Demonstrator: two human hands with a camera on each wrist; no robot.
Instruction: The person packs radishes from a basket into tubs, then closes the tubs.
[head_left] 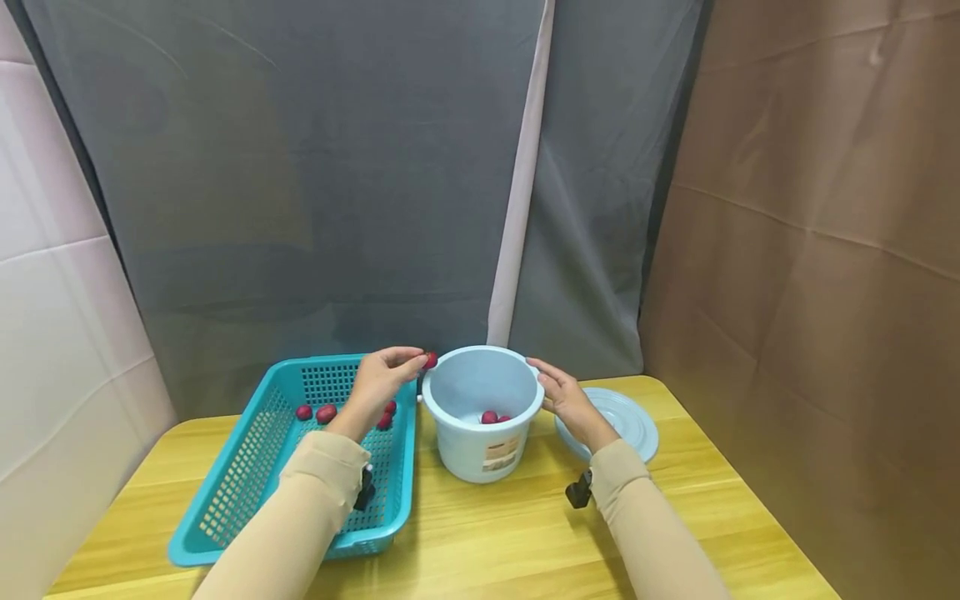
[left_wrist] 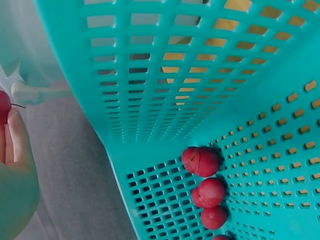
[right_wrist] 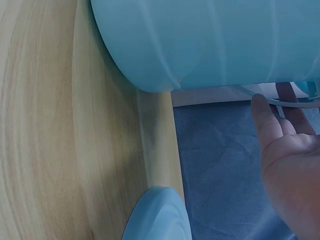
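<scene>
The left hand (head_left: pixel 378 383) pinches a red fruit (head_left: pixel 430 360) between its fingers, just at the left rim of the pale blue bucket (head_left: pixel 482 412). The right hand (head_left: pixel 564 398), fingers straight, rests against the bucket's right side. Carry the fruit fully over the opening before letting go, and keep the bucket steadied. Left of the bucket, more fruits (head_left: pixel 326 413) lie in the teal basket (head_left: pixel 247 467); right of it lies the lid (head_left: pixel 626 417).

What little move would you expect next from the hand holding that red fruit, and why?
Probably a short shift right and release: the left hand pinches a small red fruit at the rim of the pale blue plastic bucket, which the right hand steadies.
</scene>
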